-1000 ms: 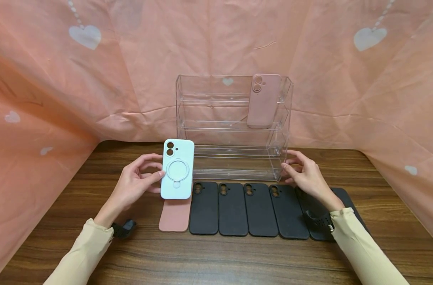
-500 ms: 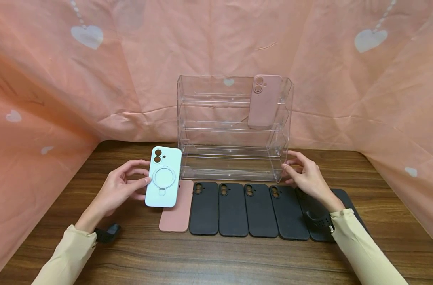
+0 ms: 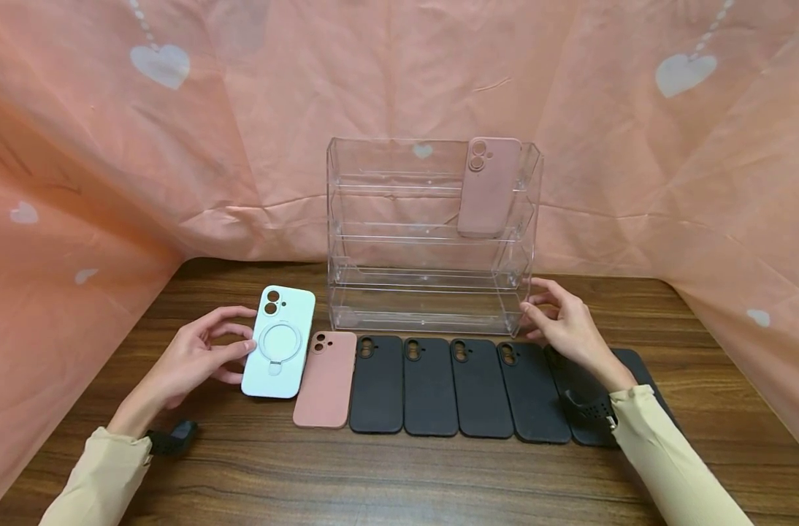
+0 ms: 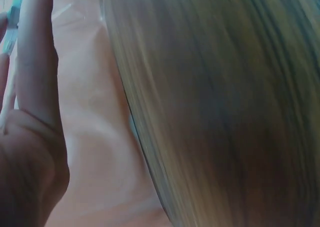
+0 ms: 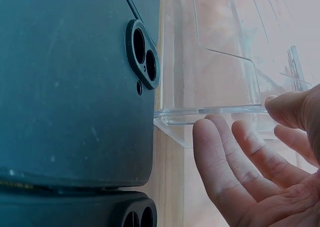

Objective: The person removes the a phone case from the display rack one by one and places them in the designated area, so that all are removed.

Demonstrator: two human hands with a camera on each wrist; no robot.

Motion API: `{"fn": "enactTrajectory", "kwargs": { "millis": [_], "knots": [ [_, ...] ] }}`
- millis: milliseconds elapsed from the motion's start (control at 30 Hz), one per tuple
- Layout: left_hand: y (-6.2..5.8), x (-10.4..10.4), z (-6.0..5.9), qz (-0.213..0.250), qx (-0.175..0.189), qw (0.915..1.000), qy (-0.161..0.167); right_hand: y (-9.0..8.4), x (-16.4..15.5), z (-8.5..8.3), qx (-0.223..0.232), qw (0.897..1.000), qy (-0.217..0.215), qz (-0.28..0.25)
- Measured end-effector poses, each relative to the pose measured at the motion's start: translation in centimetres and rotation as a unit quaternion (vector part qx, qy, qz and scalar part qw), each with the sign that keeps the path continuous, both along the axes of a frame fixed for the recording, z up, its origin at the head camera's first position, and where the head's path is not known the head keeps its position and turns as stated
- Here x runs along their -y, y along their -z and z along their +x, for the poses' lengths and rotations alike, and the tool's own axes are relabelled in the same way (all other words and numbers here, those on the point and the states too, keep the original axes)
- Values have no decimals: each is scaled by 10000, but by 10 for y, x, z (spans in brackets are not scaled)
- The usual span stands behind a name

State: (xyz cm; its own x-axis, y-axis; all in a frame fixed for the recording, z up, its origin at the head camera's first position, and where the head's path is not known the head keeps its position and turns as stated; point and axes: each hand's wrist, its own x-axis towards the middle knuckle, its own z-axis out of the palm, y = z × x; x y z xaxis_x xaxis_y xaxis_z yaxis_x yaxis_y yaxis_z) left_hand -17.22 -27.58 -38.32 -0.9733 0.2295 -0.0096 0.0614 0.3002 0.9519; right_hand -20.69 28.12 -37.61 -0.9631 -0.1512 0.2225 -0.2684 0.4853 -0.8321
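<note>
In the head view my left hand (image 3: pixel 192 358) pinches a pale blue-white phone case (image 3: pixel 280 342) by its left edge. A ring with a small tab marks the case's back, and two camera holes sit at its top left. The case tilts slightly, beside a pink phone case (image 3: pixel 326 380) on the table. My right hand (image 3: pixel 560 318) touches the right side of a clear acrylic tiered rack (image 3: pixel 426 321). In the right wrist view its fingertips (image 5: pixel 206 132) meet the side panel, with the thumb near the panel's edge. The left wrist view shows only part of the left hand (image 4: pixel 35 82).
Several black phone cases (image 3: pixel 376 387) lie in a row in front of the rack, the rightmost partly under the right forearm. Another pink phone case (image 3: pixel 488 193) stands in the rack's upper right. A pink cloth (image 3: pixel 399 73) surrounds the wooden table (image 3: pixel 399 475) at back and sides.
My left hand has carried the pale case left and toward me, off the pink case, which is now uncovered. The right hand stays at the rack's side.
</note>
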Motion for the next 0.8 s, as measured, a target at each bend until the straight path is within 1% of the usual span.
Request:
{"fn": "enactTrajectory", "kwargs": {
  "millis": [200, 467, 700, 800],
  "knots": [
    [2, 10, 4, -270, 233, 9994, 21, 0, 0, 1, 13, 10000, 5, -5],
    [6, 17, 6, -312, 493, 9983, 89, 1, 0, 0, -16, 10000, -28, -4],
    [5, 18, 6, -352, 580, 9971, 332, 0, 0, 0, -34, 10000, -3, 15],
    [6, 19, 6, -386, 688, 9961, 384, 0, 1, 0, -32, 10000, -4, 22]
  ]
}}
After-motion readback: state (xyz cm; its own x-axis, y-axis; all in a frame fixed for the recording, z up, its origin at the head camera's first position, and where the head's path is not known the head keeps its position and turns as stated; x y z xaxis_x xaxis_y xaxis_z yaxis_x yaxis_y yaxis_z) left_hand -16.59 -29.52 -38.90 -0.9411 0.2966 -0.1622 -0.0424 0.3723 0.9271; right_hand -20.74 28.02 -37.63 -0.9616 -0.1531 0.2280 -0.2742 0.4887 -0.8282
